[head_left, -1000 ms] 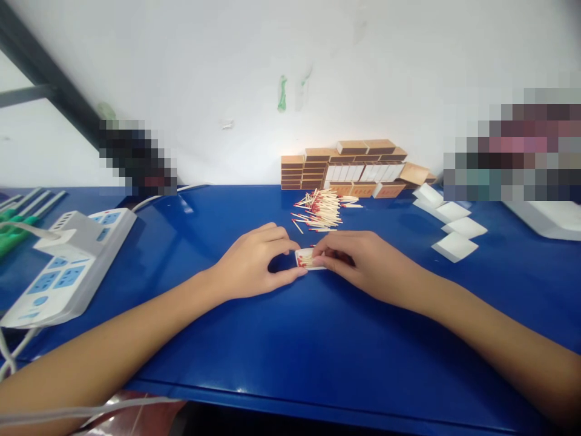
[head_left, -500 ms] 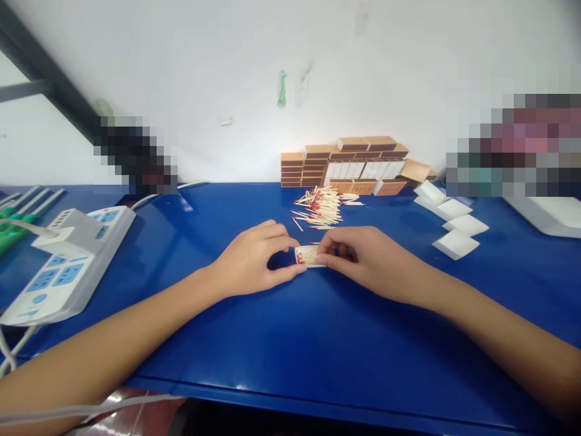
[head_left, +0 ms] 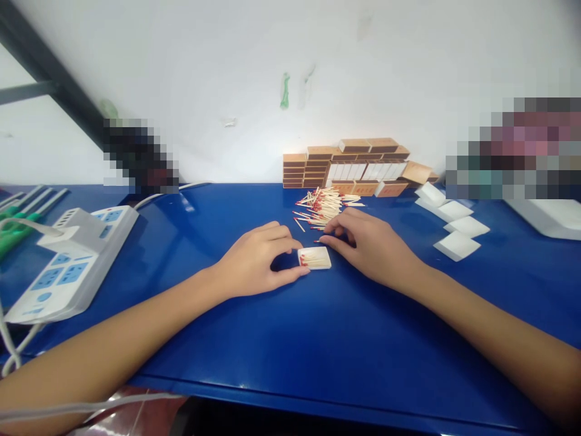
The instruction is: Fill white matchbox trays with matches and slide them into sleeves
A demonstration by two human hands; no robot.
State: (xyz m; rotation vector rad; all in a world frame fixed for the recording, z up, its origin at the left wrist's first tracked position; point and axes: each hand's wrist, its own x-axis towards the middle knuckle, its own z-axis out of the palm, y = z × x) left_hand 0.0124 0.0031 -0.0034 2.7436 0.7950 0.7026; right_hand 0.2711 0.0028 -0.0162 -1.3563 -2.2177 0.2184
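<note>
A white matchbox tray [head_left: 323, 259] lies flat on the blue table, with several red-tipped matches [head_left: 309, 260] inside. My left hand [head_left: 263, 259] grips the tray's left end between thumb and fingertips. Beyond the tray's far right corner, my right hand [head_left: 358, 237] has its fingers curled and thumb brought in at a single match [head_left: 316, 241]. Only the red head and a short bit of that stick show; the rest is behind the thumb. Just past my right fingertips lies a loose pile of matches [head_left: 324, 206].
Matchboxes [head_left: 305, 171] are stacked against the white wall. Several white trays [head_left: 457, 243] sit in a staggered row at right. A white power strip [head_left: 86, 272] with cables and green-handled tools [head_left: 18, 224] occupy the left. The table's front edge [head_left: 290, 396] runs below my arms.
My right hand has moved from the tray up and away to the single match, uncovering the tray's right end. My left hand stays on the tray; the view has shifted slightly.
</note>
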